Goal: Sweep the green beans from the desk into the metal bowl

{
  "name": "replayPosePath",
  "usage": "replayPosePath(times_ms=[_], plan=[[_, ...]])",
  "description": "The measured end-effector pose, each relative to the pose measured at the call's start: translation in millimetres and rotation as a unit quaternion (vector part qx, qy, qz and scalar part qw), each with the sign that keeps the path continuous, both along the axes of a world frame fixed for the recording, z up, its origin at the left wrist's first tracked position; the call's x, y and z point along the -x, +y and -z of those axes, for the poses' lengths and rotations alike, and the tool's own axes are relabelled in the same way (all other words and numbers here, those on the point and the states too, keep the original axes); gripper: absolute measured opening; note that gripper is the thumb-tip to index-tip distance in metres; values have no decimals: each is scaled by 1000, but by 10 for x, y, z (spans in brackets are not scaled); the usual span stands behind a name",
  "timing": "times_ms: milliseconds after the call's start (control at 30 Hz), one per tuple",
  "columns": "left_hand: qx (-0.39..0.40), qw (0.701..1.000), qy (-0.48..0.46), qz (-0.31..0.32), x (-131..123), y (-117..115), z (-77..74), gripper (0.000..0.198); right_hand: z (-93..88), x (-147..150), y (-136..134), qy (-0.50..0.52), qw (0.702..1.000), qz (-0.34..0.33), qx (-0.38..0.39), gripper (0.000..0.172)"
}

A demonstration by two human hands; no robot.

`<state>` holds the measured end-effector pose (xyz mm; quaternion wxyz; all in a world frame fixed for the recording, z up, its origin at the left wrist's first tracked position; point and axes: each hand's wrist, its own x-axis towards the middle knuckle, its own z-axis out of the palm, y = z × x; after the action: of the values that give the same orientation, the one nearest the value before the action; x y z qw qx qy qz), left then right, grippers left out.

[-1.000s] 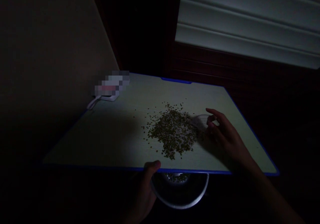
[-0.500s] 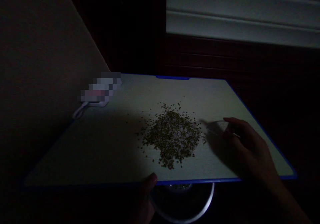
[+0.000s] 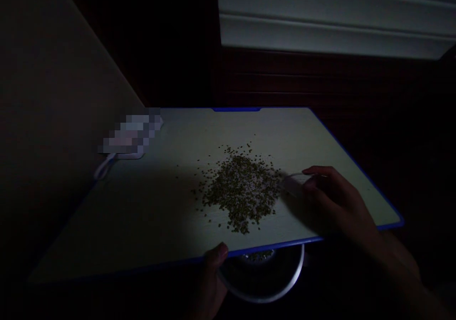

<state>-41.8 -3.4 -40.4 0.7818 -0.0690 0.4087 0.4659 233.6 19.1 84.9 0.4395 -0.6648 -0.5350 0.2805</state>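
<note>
A loose pile of small green-brown seeds [image 3: 240, 191] lies in the middle of a pale board with a blue edge [image 3: 142, 215]. My right hand [image 3: 338, 201] rests at the pile's right side, holding a translucent plastic scraper [image 3: 294, 184] whose end nearly reaches the seeds. My left hand [image 3: 213, 277] grips the board's front edge, thumb on top and the rest in shadow below. Under that edge sits a round metal bowl [image 3: 274, 286] holding some seeds [image 3: 258, 256].
A pixelated object [image 3: 130, 134] with a white cable [image 3: 103, 168] sits at the board's far left corner. A beige wall [image 3: 53, 120] runs along the left. Dark wood paneling [image 3: 302, 77] and a pale ribbed panel [image 3: 320, 15] stand beyond the board.
The view has swung, and the board's front edge now rises toward the right. My right hand has moved right, then slightly back toward the pile, and the scraper has turned.
</note>
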Motion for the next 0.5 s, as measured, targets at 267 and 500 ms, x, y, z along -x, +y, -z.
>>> replayPosePath(times_ms=[267, 500], plan=[[23, 999, 1, 47, 405, -49, 265, 60, 75, 14, -180, -59, 998, -22, 29, 17], [33, 994, 70, 81, 527, -82, 620, 34, 126, -4, -217, -126, 987, -90, 45, 20]])
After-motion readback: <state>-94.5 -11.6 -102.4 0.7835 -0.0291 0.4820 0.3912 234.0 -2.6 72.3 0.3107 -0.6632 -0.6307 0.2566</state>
